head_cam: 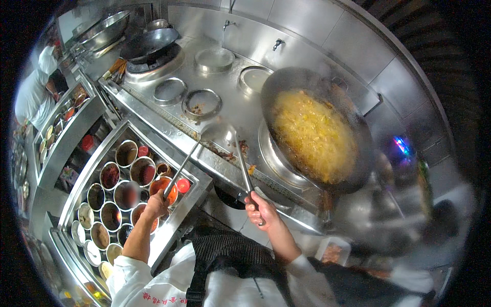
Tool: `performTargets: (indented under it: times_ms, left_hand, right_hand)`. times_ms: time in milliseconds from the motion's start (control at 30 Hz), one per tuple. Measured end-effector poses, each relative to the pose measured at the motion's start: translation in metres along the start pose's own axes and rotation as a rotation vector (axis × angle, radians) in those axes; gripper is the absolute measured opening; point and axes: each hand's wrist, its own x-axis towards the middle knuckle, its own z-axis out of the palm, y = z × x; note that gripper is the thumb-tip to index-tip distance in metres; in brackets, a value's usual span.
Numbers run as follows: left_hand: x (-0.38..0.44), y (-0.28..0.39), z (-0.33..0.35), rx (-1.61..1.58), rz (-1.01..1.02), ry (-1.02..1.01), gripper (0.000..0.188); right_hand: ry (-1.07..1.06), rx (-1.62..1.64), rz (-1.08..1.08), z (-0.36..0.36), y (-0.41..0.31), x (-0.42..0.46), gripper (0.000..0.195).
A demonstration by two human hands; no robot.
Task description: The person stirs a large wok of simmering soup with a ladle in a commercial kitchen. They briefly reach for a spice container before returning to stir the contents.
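My left hand (157, 205) grips the long metal handle of a cooking tool over the tray of seasoning pots. In my right hand (262, 211) is a dark-gripped metal handle, held near the stove's front edge. Both handles slope up to a shiny, bowl-like metal head (218, 132) above the stove top; where the two heads overlap, I cannot tell which belongs to which handle. To the right, a large dark wok (362, 134) sits tilted on a burner ring. Yellow, bubbling, steaming food (314, 134) fills much of it.
Many metal pots of sauces and seasonings (111, 215) stand at left. Beyond, an empty-looking wok (149, 44) rests on another burner. Metal rings and lidded wells (201, 103) dot the steel stove top (238, 96), with food scraps near its edge. Another person (36, 92) stands far left.
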Motion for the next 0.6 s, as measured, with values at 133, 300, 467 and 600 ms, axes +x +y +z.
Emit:
performTargets:
  times_ms: [133,300,467,600]
  left_hand:
    - [0.005,-0.011,0.011,-0.065,0.007,0.005,0.035]
    - [0.027,-0.042,0.044,-0.222,-0.011,-0.019,0.036]
    - [0.003,-0.023,0.027,-0.270,-0.084,-0.046,0.036]
    - [0.001,0.034,0.017,-0.544,-0.146,-0.266,0.042]
  right_hand:
    - [0.018,-0.109,-0.143,0.027,-0.004,-0.037,0.037]
    - [0.062,-0.025,-0.004,0.033,0.014,-0.002,0.035]
    - [0.024,-0.097,-0.003,0.017,-0.008,0.018,0.037]
    - [0.315,-0.447,-0.247,0.002,-0.003,0.056,0.028]
